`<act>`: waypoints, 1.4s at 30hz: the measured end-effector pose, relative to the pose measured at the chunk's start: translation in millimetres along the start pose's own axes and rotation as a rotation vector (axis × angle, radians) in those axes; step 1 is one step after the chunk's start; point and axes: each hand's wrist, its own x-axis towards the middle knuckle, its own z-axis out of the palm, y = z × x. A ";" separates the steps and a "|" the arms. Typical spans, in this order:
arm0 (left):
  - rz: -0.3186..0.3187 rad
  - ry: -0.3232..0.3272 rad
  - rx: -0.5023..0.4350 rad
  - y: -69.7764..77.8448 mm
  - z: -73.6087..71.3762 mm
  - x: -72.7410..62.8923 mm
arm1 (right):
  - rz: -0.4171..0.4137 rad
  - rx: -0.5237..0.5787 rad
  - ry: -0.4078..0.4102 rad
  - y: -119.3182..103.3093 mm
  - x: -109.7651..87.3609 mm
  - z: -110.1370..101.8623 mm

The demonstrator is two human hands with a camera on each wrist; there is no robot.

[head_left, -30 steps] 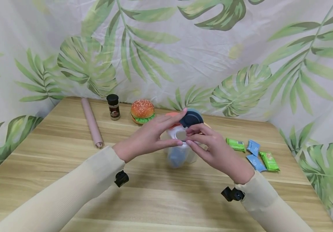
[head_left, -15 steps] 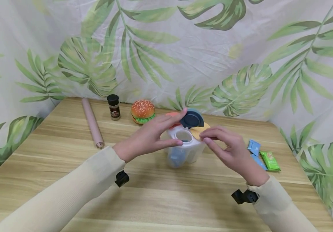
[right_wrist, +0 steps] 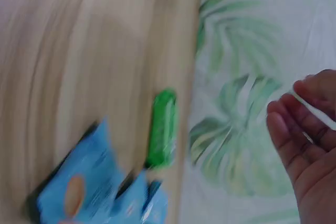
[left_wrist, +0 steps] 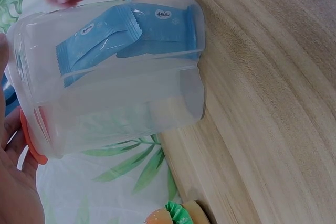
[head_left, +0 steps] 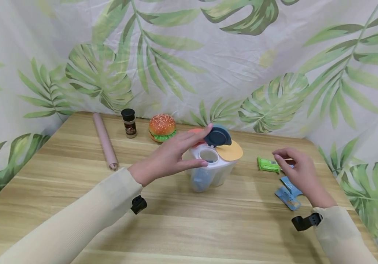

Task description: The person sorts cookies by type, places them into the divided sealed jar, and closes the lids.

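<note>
A clear, multi-compartment container [head_left: 218, 174] with a white top stands mid-table. Its dark blue lid [head_left: 218, 136] is raised over a round opening, while the orange-yellow lid [head_left: 230, 151] lies flat. My left hand [head_left: 175, 156] rests at the top, fingers straight by the raised lid and thumb at the opening's rim. Blue packets [left_wrist: 100, 38] show through the wall in the left wrist view. My right hand [head_left: 299, 176], fingers loosely bent and holding nothing, is above loose blue packets [head_left: 287, 198] and near a green packet [head_left: 268, 164]; it partly hides some of them.
At the back stand a toy hamburger [head_left: 162, 127] and a black-capped spice jar [head_left: 129, 123]. A pink roll [head_left: 104, 141] lies at the left. A leaf-print cloth [head_left: 175, 55] hangs behind the wooden table [head_left: 175, 227].
My right hand has moved from the container's opening rightward to the loose packets, uncovering the yellow lid. My left hand and the container have stayed put.
</note>
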 end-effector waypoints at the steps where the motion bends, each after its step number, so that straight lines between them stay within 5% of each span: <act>1: 0.000 0.001 0.002 -0.2 -0.5 -0.5 | 0.040 -0.028 -0.017 8.6 -2.1 -1.5; 7: 0.017 0.005 0.005 -0.2 -2.8 1.1 | 0.156 -0.156 -0.129 50.6 -7.1 -10.8; 14: -0.009 -0.016 0.001 1.6 -2.3 1.7 | 0.316 -0.234 -0.458 78.8 0.4 -18.9; 19: -0.012 -0.021 0.004 2.4 0.6 1.8 | 0.359 -0.268 -0.590 92.5 4.2 -19.7; 25: -0.029 -0.022 0.000 3.3 1.3 0.4 | 0.327 -0.301 -0.574 104.7 6.1 -13.3; 42: 0.002 0.012 -0.003 1.1 0.9 -0.8 | 0.225 -0.205 -0.339 107.6 6.0 -17.2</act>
